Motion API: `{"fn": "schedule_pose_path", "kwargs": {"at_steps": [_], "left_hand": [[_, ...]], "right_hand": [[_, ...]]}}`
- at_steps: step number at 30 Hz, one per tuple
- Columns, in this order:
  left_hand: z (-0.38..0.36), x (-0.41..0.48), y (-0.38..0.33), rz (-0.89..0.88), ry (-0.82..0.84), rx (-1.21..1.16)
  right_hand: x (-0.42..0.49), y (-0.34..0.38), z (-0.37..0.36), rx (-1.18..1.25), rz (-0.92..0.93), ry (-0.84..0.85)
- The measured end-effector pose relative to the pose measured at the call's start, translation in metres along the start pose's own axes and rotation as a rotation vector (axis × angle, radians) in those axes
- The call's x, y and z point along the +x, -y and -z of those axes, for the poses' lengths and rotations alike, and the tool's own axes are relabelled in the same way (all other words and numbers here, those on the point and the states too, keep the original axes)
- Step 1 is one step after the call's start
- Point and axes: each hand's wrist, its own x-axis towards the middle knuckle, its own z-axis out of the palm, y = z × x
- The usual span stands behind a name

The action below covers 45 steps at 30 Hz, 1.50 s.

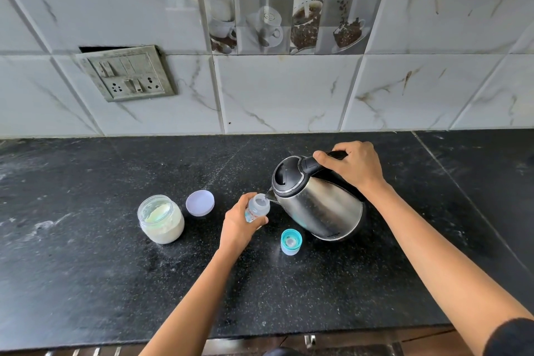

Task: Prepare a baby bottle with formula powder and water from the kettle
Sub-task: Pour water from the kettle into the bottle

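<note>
On the black worktop (86,283), the teal bottle cap (291,241) lies just right of the left hand (241,227), which grips the baby bottle (258,207). Further left stands the open formula jar (160,218). Beyond, the right hand (354,166) clasps the tilted kettle (316,199), spout at the bottle's mouth.

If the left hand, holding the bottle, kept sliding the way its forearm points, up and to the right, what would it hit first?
Most likely the kettle. The left hand holds the baby bottle right under the spout, so the bottle's mouth would meet the spout and steel body almost at once. Exact depth is hard to judge.
</note>
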Motion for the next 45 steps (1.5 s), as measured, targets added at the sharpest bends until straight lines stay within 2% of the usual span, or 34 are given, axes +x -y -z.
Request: {"fn": "schedule_pose_path", "kwargs": {"at_steps": [45], "left_hand": [[0.005,-0.011,0.017,0.049,-0.073,-0.011]], "right_hand": [[-0.001,0.017,-0.003,-0.069,0.043,0.052]]}}
